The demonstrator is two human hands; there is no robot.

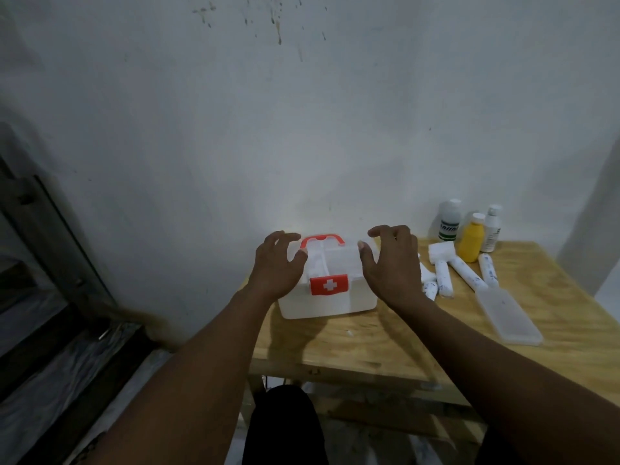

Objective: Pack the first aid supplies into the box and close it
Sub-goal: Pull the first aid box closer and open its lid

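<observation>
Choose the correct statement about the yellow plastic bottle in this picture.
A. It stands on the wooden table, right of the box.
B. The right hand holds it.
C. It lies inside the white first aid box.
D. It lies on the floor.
A: the yellow plastic bottle stands upright on the wooden table, right of the white first aid box, among white bottles.

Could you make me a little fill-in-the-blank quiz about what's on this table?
1. The white plastic first aid box has a latch and carrying handle coloured ____.
2. The bottle standing between the two white bottles, a small plastic one, is coloured ____.
3. The white rolled bandages lie on the wooden table to the ____ of the box.
4. The left hand and right hand, fingers spread, are holding ____.

Missing words: red; yellow; right; nothing
</observation>
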